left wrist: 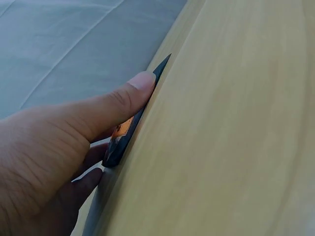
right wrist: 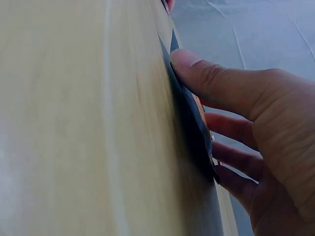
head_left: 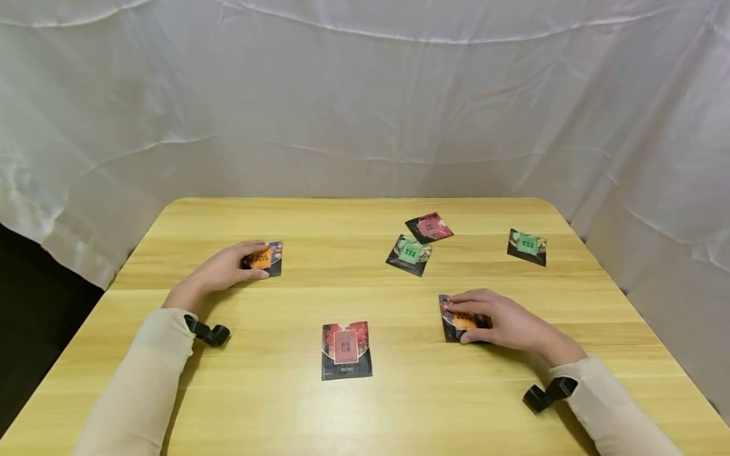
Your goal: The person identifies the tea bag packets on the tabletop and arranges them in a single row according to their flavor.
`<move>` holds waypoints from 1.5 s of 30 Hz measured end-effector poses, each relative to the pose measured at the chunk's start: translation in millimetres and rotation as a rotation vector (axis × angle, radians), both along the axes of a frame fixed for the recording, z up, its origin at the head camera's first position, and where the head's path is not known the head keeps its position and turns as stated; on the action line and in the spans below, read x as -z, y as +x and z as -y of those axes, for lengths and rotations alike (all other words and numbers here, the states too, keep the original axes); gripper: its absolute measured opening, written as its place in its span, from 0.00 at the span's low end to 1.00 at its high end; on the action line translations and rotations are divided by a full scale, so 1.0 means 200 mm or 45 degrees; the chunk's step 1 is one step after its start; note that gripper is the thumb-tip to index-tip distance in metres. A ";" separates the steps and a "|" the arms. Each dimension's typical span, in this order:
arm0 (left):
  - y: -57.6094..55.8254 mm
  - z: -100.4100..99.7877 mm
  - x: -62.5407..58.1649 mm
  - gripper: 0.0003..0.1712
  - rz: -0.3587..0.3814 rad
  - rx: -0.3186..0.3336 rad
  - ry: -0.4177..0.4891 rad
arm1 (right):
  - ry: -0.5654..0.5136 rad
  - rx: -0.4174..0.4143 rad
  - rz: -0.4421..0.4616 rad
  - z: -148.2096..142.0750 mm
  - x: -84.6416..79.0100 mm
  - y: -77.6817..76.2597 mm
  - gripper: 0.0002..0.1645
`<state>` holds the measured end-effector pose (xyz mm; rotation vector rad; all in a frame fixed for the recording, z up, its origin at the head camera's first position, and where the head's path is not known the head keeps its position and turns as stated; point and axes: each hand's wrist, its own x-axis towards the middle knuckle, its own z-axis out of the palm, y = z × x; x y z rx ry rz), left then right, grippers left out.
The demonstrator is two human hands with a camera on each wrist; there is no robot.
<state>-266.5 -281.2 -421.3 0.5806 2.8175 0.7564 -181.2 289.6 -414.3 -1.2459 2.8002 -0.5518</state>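
Two packets are pinched, one orange packet [head_left: 275, 261] by the left hand [head_left: 227, 266], another orange packet [head_left: 464, 321] by the right hand [head_left: 504, 321], and untouched lie a red packet [head_left: 346, 350] between them plus a far red packet [head_left: 430, 227], green packet [head_left: 409, 254] and lone green packet [head_left: 527, 247] past the right hand.

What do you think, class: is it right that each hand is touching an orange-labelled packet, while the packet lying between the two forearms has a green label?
Green is wrong: the head view shows that the packet between the forearms is red-labelled. The rest stands: the left hand touches one orange-labelled packet, and the right hand touches another.
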 end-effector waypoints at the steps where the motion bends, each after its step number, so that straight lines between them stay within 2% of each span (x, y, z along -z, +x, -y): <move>1: -0.01 0.00 0.00 0.48 -0.008 0.002 0.002 | 0.001 -0.004 -0.011 0.00 0.00 0.00 0.36; 5: -0.02 0.00 -0.01 0.48 -0.008 0.007 -0.012 | 0.012 0.000 0.007 0.00 0.00 -0.02 0.37; 10: 0.00 0.01 0.01 0.47 0.021 0.019 -0.030 | 0.030 0.013 0.071 0.01 0.00 0.00 0.38; 21: -0.01 0.04 0.03 0.48 0.058 -0.039 0.081 | 0.023 0.000 0.044 0.02 -0.01 -0.01 0.37; 31: 0.00 0.04 0.05 0.48 0.041 -0.032 0.103 | 0.030 -0.012 0.019 0.05 -0.01 0.00 0.36; 38: 0.01 0.03 0.02 0.49 0.053 -0.042 0.070 | 0.055 -0.024 0.034 0.09 -0.02 -0.01 0.36; 45: 0.02 0.01 -0.02 0.46 -0.016 0.032 -0.042 | 0.053 -0.071 0.005 0.15 -0.02 -0.03 0.36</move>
